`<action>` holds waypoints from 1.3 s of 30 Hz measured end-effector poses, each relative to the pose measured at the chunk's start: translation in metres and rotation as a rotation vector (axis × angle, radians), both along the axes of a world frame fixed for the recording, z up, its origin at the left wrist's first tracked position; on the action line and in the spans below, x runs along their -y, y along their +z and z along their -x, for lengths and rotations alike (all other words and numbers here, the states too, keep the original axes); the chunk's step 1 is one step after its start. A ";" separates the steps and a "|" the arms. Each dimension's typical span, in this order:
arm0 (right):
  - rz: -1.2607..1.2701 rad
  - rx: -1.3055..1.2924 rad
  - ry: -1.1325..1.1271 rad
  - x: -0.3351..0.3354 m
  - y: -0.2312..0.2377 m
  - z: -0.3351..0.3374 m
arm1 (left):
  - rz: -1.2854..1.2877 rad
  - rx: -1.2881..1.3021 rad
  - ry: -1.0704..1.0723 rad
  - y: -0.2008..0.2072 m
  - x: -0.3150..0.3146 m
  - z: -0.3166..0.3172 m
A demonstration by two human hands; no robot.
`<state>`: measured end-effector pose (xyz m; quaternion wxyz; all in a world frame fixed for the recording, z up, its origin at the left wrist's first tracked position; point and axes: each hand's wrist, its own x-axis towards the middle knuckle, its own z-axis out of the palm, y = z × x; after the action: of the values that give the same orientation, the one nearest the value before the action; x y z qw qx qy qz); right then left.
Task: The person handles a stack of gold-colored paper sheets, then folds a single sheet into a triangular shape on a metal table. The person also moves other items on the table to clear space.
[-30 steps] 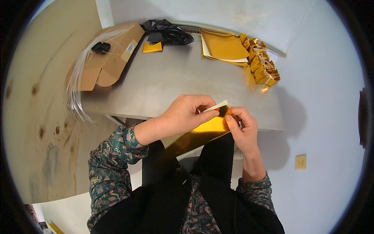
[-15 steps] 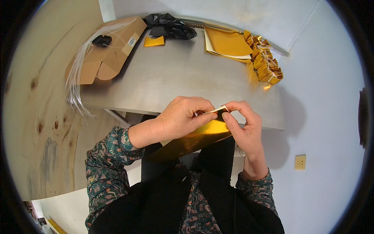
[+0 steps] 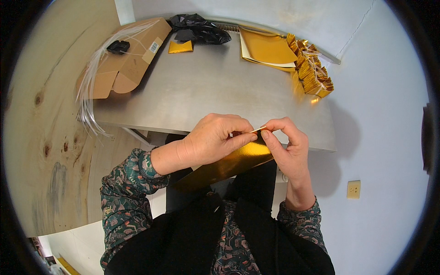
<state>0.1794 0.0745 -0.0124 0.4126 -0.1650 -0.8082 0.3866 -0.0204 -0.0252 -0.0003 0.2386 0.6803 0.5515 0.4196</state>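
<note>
Between both hands (image 3: 211, 139) (image 3: 293, 153), a gold sheet (image 3: 229, 166)

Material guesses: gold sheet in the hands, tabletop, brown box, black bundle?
Gold sheet: probably foil-faced paper or card; mirror-like gloss, pale strip at the pinched edge.
Tabletop: likely metal, satin grey; soft blurred reflections.
Brown box: looks like cardboard; matte tan, cut flaps.
Black bundle: probably thin plastic film; shiny crinkles.
</note>
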 end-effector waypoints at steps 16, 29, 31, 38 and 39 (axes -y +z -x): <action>0.045 -0.006 -0.011 0.000 -0.003 0.000 | -0.028 -0.056 0.000 -0.001 -0.001 -0.002; 0.062 -0.009 -0.013 0.000 -0.003 -0.001 | -0.031 -0.065 0.002 -0.002 -0.001 -0.004; 0.064 -0.009 -0.011 0.000 -0.003 -0.001 | -0.043 -0.067 0.000 -0.002 -0.001 -0.005; 0.082 -0.005 0.001 -0.001 -0.003 -0.002 | -0.008 -0.084 0.009 -0.001 -0.001 -0.005; 0.084 -0.004 0.002 -0.001 -0.003 -0.003 | -0.024 -0.082 0.007 -0.001 -0.001 -0.006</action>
<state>0.1822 0.0752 -0.0155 0.4065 -0.1805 -0.7904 0.4211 -0.0148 -0.0239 -0.0017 0.2061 0.6978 0.5583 0.3986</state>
